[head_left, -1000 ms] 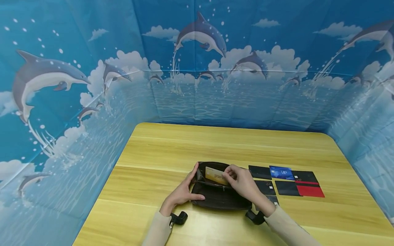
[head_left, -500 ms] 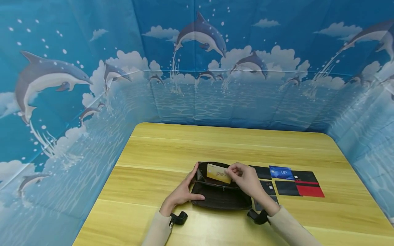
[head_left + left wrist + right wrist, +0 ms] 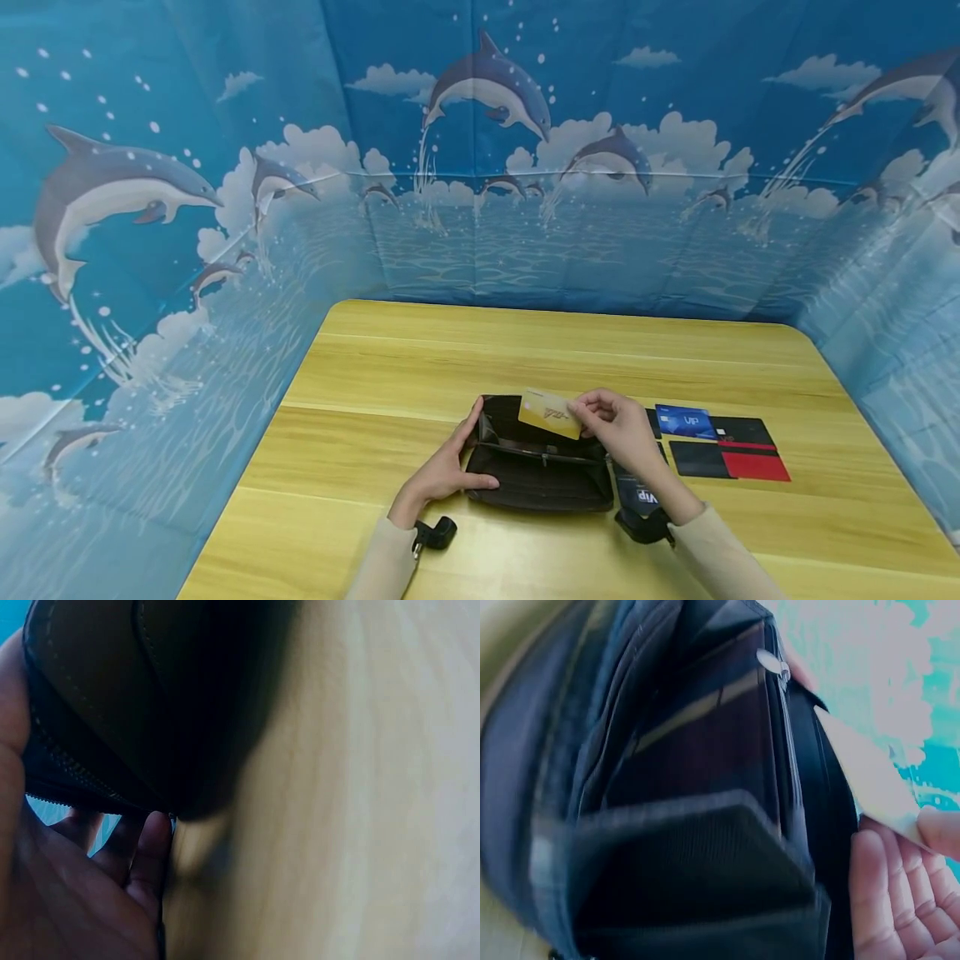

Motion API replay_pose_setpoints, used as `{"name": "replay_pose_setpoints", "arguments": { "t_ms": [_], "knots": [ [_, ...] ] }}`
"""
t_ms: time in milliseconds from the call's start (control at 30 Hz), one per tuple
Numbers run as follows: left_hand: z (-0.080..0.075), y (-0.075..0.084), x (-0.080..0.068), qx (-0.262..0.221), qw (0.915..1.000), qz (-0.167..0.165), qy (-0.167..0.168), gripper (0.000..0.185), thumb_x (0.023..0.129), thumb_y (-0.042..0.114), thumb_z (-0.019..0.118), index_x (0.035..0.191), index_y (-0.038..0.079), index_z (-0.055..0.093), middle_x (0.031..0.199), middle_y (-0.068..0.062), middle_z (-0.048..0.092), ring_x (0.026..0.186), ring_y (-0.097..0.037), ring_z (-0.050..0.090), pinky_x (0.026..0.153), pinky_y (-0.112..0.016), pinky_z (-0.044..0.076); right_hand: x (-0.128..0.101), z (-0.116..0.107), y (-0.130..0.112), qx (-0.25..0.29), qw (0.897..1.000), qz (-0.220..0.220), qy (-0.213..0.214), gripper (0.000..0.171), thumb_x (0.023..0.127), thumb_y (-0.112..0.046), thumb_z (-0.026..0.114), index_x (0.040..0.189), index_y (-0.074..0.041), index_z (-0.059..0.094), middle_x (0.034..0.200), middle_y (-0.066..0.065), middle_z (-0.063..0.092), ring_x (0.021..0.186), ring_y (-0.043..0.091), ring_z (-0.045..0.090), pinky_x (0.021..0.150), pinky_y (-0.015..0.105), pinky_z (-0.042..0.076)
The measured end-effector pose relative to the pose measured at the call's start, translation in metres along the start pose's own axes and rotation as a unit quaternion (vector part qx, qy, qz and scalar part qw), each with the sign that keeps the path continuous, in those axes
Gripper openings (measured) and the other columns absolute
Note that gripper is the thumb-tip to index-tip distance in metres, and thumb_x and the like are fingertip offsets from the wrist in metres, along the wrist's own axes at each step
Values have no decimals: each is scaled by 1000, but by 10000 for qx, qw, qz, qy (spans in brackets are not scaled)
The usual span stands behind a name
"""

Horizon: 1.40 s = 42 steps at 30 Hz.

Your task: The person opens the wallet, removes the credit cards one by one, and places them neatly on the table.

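Observation:
A dark long zip wallet (image 3: 540, 492) lies spread apart on the table. My left hand (image 3: 444, 468) grips its left end, thumb on the near flap and fingers along the far side; in the left wrist view the fingers (image 3: 154, 844) show beyond the wallet's edge. Above the wallet's far half, my right hand (image 3: 626, 433) pinches a gold card (image 3: 546, 412) by its right end. The right wrist view has this card (image 3: 870, 772) tilted, outside the wallet's rear pocket, with the divided inside and a zip pull (image 3: 772, 664) in sight. The right forearm partly covers nearby cards.
Right of the wallet lie a blue VIP card (image 3: 686, 422), a black card (image 3: 699, 460), a red and black card (image 3: 756, 467) and other dark cards, including a black Vip card (image 3: 633, 493). A dolphin-print curtain (image 3: 450, 250) surrounds the wooden table (image 3: 420, 358).
My right hand has drawn the gold card up and to the right, from inside the wallet's far pocket to above it. The left hand and wallet have stayed in place.

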<state>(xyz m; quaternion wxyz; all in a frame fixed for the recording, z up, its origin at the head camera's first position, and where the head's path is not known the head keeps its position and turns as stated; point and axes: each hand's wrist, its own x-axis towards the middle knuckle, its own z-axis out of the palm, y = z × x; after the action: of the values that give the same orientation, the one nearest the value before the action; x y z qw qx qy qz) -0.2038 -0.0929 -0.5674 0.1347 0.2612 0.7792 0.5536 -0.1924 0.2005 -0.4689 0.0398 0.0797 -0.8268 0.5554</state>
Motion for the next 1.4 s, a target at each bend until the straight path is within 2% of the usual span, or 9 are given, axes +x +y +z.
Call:
{"name": "replay_pose_setpoints", "arguments": {
  "t_ms": [200,333,533,700,933,1133,1400],
  "knots": [
    [0,0,-1,18,10000,-29,-10,115,75,32,82,151,40,-4,157,10,-2,141,-22,3,107,-57,16,-2,-15,6,352,9991,209,79,31,92,-27,65,99,3,66,83,14,68,65,25,64,60,38,54],
    [0,0,-1,-25,10000,-29,-16,114,76,31,82,151,40,-4,157,11,-3,141,-21,3,107,-57,16,-3,-23,7,475,9974,464,280,34,91,-29,66,100,4,66,86,13,68,67,23,63,61,35,54],
    [0,0,0,-59,10000,-14,-46,114,76,33,81,151,40,-4,157,11,-4,141,-22,2,107,-58,16,-5,-36,13,620,9943,672,555,37,89,-28,68,100,7,66,86,10,68,69,19,63,65,39,55],
    [0,0,0,-42,10000,0,-56,114,76,32,81,151,40,-4,157,11,-3,141,-22,2,106,-58,16,-8,-47,19,560,9932,639,791,38,90,-31,67,100,5,66,82,9,67,65,21,62,64,41,54],
    [0,0,2,-39,10000,48,-77,114,76,32,81,151,40,-4,157,10,-3,141,-22,2,106,-58,16,-16,-66,29,208,9858,849,1433,36,89,-33,67,101,1,69,80,5,66,64,17,59,61,30,53],
    [0,0,1,-24,10000,18,-55,114,77,31,81,151,40,-4,157,11,-3,141,-23,2,106,-58,16,-26,-81,36,-109,9814,1005,1630,42,91,-33,66,108,6,67,77,-2,64,66,12,58,60,24,52],
    [0,2,0,4,10000,0,-30,114,76,35,81,151,40,-4,157,8,-1,142,-25,3,106,-59,17,-40,-100,53,-67,9762,1163,1832,34,89,-32,67,100,0,71,80,-13,65,63,10,57,57,25,52]
  ]
}}
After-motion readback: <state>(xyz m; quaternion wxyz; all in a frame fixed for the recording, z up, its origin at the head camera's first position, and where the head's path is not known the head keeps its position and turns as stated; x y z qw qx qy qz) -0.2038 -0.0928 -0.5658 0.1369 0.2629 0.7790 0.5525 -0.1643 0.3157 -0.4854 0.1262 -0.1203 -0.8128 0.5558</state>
